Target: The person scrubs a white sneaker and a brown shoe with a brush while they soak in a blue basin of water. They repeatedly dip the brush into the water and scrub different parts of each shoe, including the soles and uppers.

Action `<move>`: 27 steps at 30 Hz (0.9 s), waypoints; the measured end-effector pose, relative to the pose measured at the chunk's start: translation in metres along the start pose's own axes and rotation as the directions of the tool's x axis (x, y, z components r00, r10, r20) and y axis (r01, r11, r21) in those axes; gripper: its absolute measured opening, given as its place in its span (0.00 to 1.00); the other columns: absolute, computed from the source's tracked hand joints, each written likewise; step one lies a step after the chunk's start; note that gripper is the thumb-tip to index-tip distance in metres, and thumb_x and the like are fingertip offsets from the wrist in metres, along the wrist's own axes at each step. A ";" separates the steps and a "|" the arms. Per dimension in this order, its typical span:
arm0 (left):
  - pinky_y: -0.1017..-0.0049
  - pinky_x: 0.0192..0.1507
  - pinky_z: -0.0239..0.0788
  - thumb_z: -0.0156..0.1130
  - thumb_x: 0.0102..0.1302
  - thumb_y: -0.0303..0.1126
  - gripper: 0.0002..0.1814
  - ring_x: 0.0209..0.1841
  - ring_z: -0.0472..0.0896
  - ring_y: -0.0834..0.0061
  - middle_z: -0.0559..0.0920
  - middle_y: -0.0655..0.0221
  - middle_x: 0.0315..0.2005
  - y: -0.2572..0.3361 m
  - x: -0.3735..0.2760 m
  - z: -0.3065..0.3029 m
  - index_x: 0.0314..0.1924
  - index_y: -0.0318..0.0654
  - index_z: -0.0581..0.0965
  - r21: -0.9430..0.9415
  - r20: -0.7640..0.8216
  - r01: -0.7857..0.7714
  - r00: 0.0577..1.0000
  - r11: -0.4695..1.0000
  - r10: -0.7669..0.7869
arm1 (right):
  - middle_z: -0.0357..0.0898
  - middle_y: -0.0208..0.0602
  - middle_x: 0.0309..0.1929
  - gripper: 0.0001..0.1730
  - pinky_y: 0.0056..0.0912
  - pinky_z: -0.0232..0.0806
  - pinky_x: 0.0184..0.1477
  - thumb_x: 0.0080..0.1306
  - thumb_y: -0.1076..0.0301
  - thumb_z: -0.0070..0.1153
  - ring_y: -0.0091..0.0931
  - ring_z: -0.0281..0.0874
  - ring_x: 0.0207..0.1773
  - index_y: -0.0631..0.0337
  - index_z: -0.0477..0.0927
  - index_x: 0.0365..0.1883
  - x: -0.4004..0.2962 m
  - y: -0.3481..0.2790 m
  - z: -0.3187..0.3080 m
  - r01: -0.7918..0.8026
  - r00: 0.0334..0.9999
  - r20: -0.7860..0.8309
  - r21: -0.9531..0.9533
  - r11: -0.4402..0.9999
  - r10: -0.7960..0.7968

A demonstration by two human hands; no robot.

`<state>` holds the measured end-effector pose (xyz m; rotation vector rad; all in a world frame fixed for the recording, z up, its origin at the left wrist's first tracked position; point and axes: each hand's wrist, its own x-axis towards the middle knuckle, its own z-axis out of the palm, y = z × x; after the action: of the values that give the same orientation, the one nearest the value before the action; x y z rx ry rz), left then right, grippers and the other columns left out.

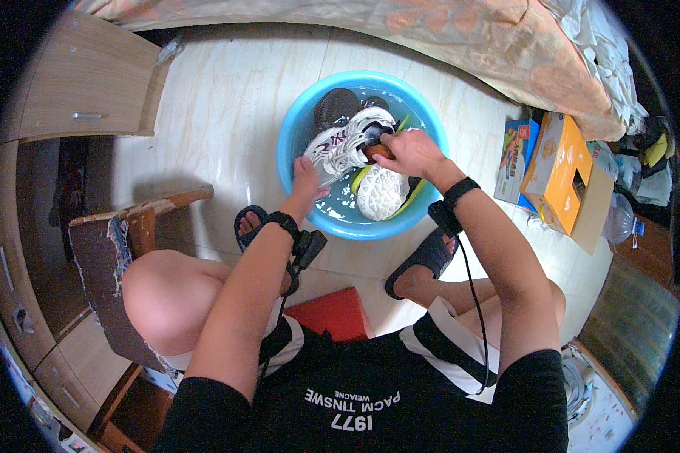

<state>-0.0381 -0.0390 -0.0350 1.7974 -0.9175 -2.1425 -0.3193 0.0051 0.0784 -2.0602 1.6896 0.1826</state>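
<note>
A white lace-up sneaker [340, 144] with dark logo marks is held over a light-blue plastic basin [286, 170] of water. My left hand [307, 184] grips it at the toe end. In my right hand [413, 152] is a brown brush [378, 152], pressed at the shoe's dark opening; its bristles are hidden. Below the held shoe, another shoe shows its white patterned sole [382, 192] and yellow-green edging. A dark brown shoe sole [336, 109] lies at the basin's far left, beside a smaller dark piece [375, 102].
The basin stands on a pale tiled floor [226, 102] between my slippered feet. To the right are an orange cardboard box [556, 170], a blue box [515, 161] and a plastic bottle [620, 218]. A draped bed [430, 22] borders the far side, a wooden cabinet [90, 85] the left.
</note>
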 end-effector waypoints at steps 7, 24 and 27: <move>0.54 0.52 0.83 0.43 0.85 0.59 0.28 0.58 0.83 0.58 0.76 0.63 0.66 0.008 -0.007 -0.005 0.71 0.51 0.65 -0.034 0.008 -0.066 0.998 0.997 0.067 | 0.88 0.54 0.41 0.22 0.60 0.78 0.49 0.80 0.46 0.52 0.53 0.87 0.46 0.52 0.77 0.59 -0.067 0.027 -0.050 -0.154 0.977 0.142 -0.057 0.986 0.161; 0.71 0.43 0.83 0.73 0.74 0.44 0.30 0.48 0.85 0.73 0.84 0.64 0.53 -0.031 0.024 -0.005 0.66 0.39 0.70 0.246 0.022 -0.414 0.907 0.877 0.422 | 0.86 0.52 0.43 0.27 0.57 0.80 0.47 0.84 0.45 0.43 0.47 0.88 0.46 0.37 0.75 0.76 -0.025 -0.092 -0.020 -0.263 0.962 -0.046 0.102 0.959 0.269; 0.70 0.43 0.84 0.74 0.73 0.43 0.29 0.48 0.85 0.73 0.84 0.65 0.53 -0.027 0.016 -0.005 0.64 0.40 0.72 0.189 0.047 -0.408 0.912 0.893 0.407 | 0.87 0.46 0.40 0.25 0.55 0.82 0.40 0.81 0.46 0.48 0.44 0.90 0.40 0.34 0.78 0.72 -0.021 -0.113 -0.016 -0.278 0.954 -0.121 -0.007 0.961 0.275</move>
<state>-0.0313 -0.0272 -0.0641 1.5020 -1.4078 -1.8444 -0.2191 0.0323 0.1313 -1.8755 2.0561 0.1726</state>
